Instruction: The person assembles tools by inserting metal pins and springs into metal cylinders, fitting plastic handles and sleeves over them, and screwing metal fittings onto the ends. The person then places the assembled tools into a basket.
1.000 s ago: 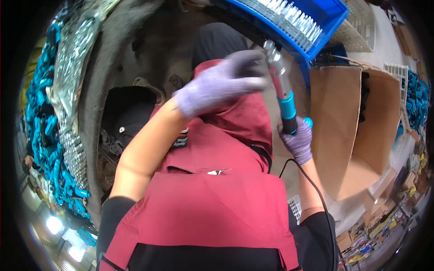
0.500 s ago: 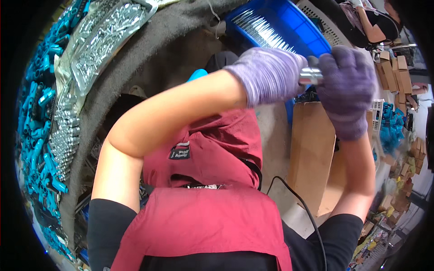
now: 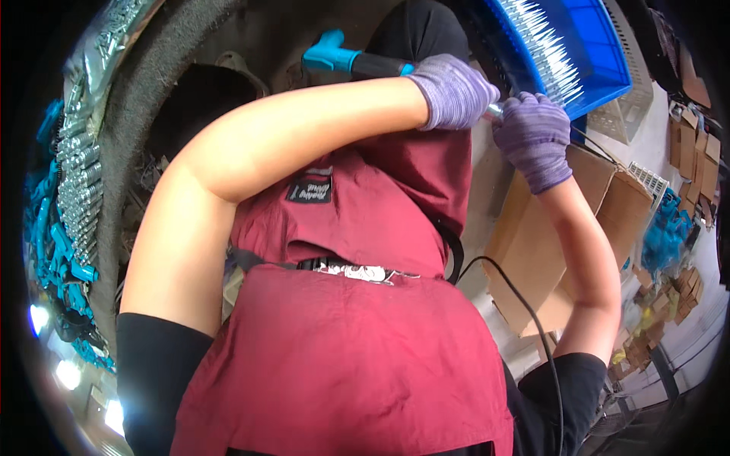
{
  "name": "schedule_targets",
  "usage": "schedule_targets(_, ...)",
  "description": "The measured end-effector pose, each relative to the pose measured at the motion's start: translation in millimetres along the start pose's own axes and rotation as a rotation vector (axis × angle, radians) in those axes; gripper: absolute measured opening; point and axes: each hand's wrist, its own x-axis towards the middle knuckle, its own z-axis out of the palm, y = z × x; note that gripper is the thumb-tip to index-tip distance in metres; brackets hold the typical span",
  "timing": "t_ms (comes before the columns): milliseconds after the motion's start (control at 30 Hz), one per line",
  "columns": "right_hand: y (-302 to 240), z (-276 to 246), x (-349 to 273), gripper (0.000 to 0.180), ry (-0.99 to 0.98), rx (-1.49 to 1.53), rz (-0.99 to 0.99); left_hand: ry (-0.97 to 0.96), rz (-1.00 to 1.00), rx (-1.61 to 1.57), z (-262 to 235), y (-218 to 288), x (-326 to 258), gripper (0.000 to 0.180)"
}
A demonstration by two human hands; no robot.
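Gloved fingers (image 3: 464,114) of the left hand (image 3: 450,91) are clenched around the black grip of a corded power tool (image 3: 357,61), whose teal end points toward nine o'clock and whose metal nose pokes out at three o'clock, just beside the right hand (image 3: 532,137). That hand, in a matching purple knit glove, is curled shut at the tool's tip; whether it pinches a small part or only steadies the nose cannot be told, as the fingers hide the spot. Both hands meet at about one o'clock in the view, raised over the person's lap.

At twelve to one o'clock from the hands, a blue plastic bin (image 3: 601,53) holds a dense row of slim silvery pieces, touching or nearly touching the right glove. An open cardboard box (image 3: 532,235) stands at four o'clock below the right forearm, and a black cord (image 3: 525,304) loops across it. A maroon apron (image 3: 342,365) fills the lower middle. Along the nine o'clock rim lie heaps of teal plastic parts (image 3: 57,251) and rows of silvery metal parts (image 3: 76,167).

Judging by the stocked bin and the large piles on the left, the work looks to be mid-run: one piece seems in hand at the tool, with plenty unprocessed.
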Motion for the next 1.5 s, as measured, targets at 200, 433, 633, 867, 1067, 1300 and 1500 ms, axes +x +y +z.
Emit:
schedule_targets(200,-5,1,6,0.025,-0.384,0.115,0.159,0.117,0.099,0.034,16,-3,1,0.017)
schedule_targets(433,-6,-9,5,0.027,-0.179,0.032,0.07,0.023,0.041,0.011,11,0,6,0.02)
schedule_targets(633,-16,14,4,0.031,-0.449,0.186,0.238,0.001,0.183,0.071,25,-6,6,0.02)
schedule_targets(867,1,38,1,0.036,-0.714,0.728,0.263,0.04,0.195,0.117,22,-3,5,0.021)
schedule_targets(1067,8,-4,15,0.024,-0.108,0.008,0.126,0.008,0.02,-0.092,6,-11,22,0.022)
schedule_targets(1300,16,1,24,0.014,0.026,-0.111,-0.032,-0.117,0.052,-0.234,-4,-16,30,0.025)
schedule_targets(1500,1,-2,30,0.018,-0.189,-0.069,-0.027,-0.08,-0.014,-0.167,2,-15,11,0.024)
